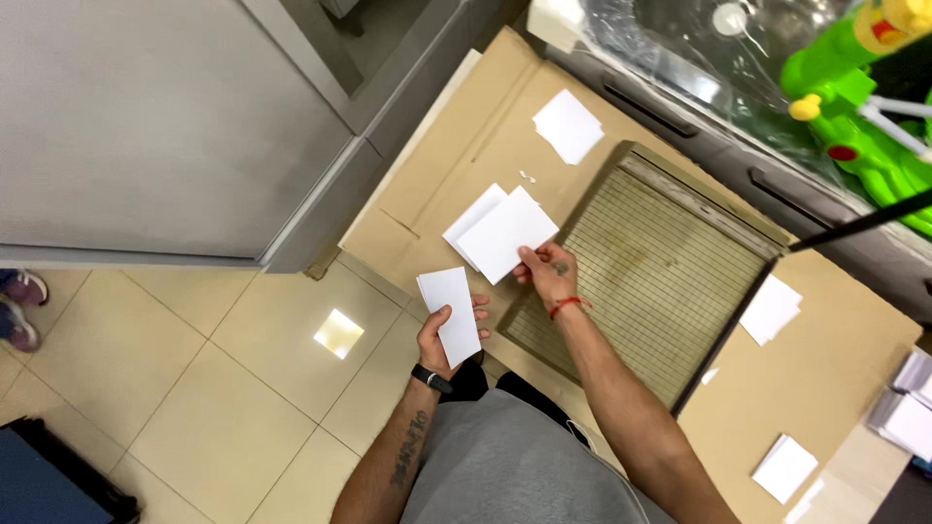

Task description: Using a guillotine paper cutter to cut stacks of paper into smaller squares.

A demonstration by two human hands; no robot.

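Observation:
My left hand (444, 340) holds a small stack of white cards (450, 312) upright over the floor edge, with a black band on the wrist. My right hand (549, 273), a red string on its wrist, pinches the near edge of a white sheet (505, 233) that lies on top of another white sheet (472, 219) on the brown cardboard (456, 165). Just right of that hand sits a paper cutter board (650, 281) with a grid surface, its black arm (854, 225) raised.
More white paper piles lie on the cardboard at the back (568, 125), right of the cutter (771, 309) and near my right side (784, 468). A green plastic toy (859, 107) stands top right. Grey cabinets (146, 126) rise at left; someone's shoes (19, 306) show on the tiled floor.

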